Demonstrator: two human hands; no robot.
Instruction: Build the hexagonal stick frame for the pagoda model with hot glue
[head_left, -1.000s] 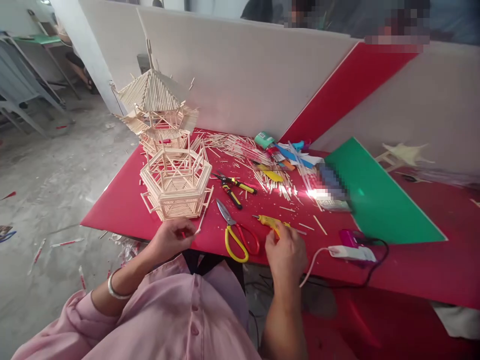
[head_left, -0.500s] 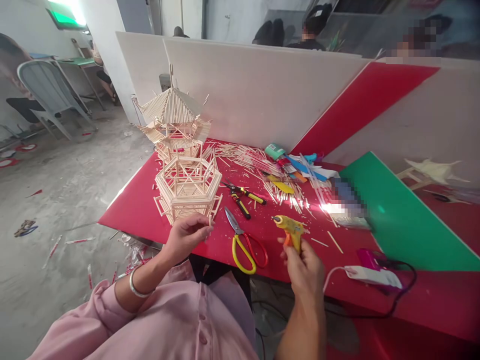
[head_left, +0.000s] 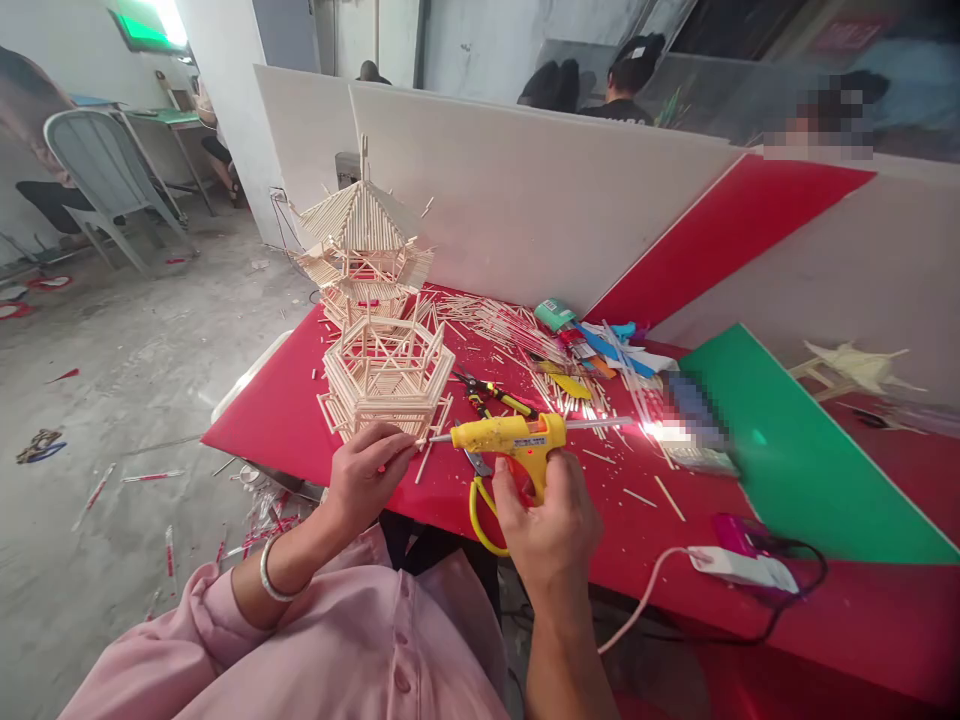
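Observation:
My right hand [head_left: 551,510] grips a yellow glue gun [head_left: 510,436], its nozzle pointing left at the fingertips of my other hand. Thumb and fingers of my left hand [head_left: 369,470] are pinched on a small wooden stick [head_left: 421,441], whose tip is by the nozzle. Just beyond my left hand stands a hexagonal stick frame [head_left: 390,375]. Behind it rises a stick tower [head_left: 364,225] with a pointed roof. Scissors with yellow and red handles [head_left: 484,515] lie partly hidden under the glue gun and my right hand.
Pliers [head_left: 506,397], loose sticks [head_left: 499,330] and a green roll [head_left: 555,314] lie on the red table [head_left: 277,430]. A white power strip [head_left: 739,567] with cables is at the right. White boards [head_left: 487,190] stand behind. People sit beyond and at the left.
My right hand has brought the glue gun leftward and turned it, so its nozzle is now beside my left fingertips. My left hand stays pinched near the frame. The view has shifted slightly.

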